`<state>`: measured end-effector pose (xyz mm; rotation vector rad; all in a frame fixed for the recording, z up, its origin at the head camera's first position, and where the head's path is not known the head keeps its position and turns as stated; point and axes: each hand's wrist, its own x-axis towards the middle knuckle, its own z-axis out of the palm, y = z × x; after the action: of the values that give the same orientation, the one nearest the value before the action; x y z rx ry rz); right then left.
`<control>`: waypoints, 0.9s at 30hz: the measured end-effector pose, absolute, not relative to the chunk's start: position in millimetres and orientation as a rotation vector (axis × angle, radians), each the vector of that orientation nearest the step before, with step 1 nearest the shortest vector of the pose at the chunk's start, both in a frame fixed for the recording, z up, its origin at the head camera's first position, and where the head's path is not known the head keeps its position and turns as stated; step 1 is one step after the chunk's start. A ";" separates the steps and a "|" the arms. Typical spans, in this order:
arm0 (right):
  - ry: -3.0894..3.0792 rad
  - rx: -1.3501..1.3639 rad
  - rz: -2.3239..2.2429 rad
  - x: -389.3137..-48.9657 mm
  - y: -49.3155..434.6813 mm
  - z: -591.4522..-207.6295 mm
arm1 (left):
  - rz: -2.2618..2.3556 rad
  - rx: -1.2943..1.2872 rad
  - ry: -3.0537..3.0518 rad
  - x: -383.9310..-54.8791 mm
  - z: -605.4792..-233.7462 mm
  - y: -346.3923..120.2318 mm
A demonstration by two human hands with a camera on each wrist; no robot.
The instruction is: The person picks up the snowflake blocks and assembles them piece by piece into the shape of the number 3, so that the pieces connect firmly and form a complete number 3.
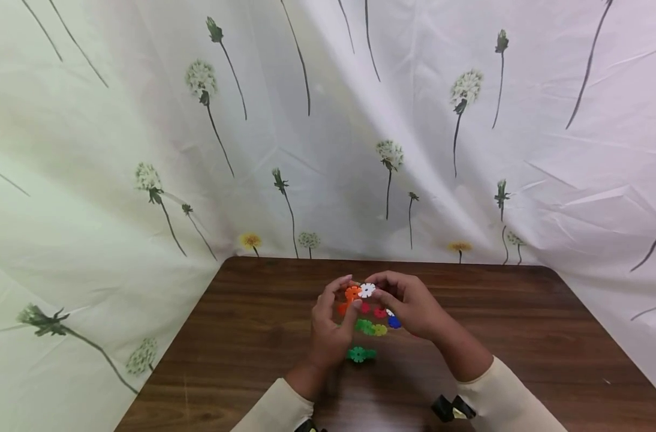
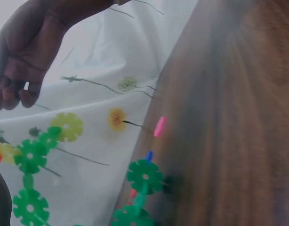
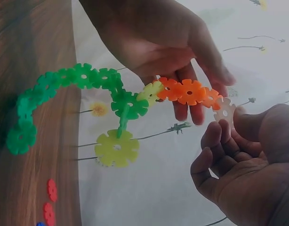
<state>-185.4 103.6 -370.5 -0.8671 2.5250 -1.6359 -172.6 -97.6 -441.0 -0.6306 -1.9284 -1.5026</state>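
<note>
My right hand point(image 1: 414, 306) pinches a white snowflake disc point(image 3: 224, 110) between thumb and fingertips. The disc sits at the end of a chain of interlocking plastic discs, joined to orange discs point(image 3: 189, 92). From there the chain runs through a small yellow disc point(image 3: 150, 92) into a curved run of green discs point(image 3: 83, 75). A green branch carries a larger yellow disc point(image 3: 116, 147). My left hand point(image 1: 330, 327) is spread around the orange part. In the right wrist view its fingers reach behind the orange discs, while its thumb stands apart from them.
Loose red discs point(image 3: 49, 214) lie on the brown wooden table point(image 1: 241, 336). A blue disc point(image 1: 394, 322) lies beside my right hand, and a pink disc point(image 2: 159, 126) shows in the left wrist view. White cloth with a dandelion print point(image 1: 328, 144) hangs behind the table.
</note>
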 end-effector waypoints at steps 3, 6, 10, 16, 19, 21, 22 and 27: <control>2.505 -0.867 -1.656 -185.2 104.4 -370.9 | -1.552 -0.600 -1.963 -173.3 -434.1 -95.9; 2.501 -0.876 -1.682 -185.3 104.9 -371.8 | -1.572 -0.589 -1.985 -174.0 -429.2 -94.6; 2.496 -0.893 -1.720 -186.1 104.8 -374.3 | -1.554 -0.585 -1.988 -176.1 -428.7 -93.9; 2.514 -0.897 -1.762 -186.8 105.2 -378.1 | -1.556 -0.579 -1.980 -177.5 -430.3 -95.0; 2.527 -0.895 -1.789 -189.6 109.4 -380.6 | -1.554 -0.588 -1.967 -179.0 -431.4 -95.6; 2.538 -0.880 -1.797 -192.4 113.8 -383.4 | -1.549 -0.597 -1.962 -179.4 -431.6 -95.7; 2.541 -0.861 -1.799 -194.3 116.4 -385.4 | -1.547 -0.602 -1.958 -179.7 -431.9 -95.8; 2.540 -0.727 -1.805 -204.8 129.7 -397.4 | -1.546 -0.627 -1.941 -180.9 -434.3 -95.5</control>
<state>-204.8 129.7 -397.4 -0.7272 2.5402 -1.8046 -180.9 -95.5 -434.3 -0.6273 -1.9412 -1.5461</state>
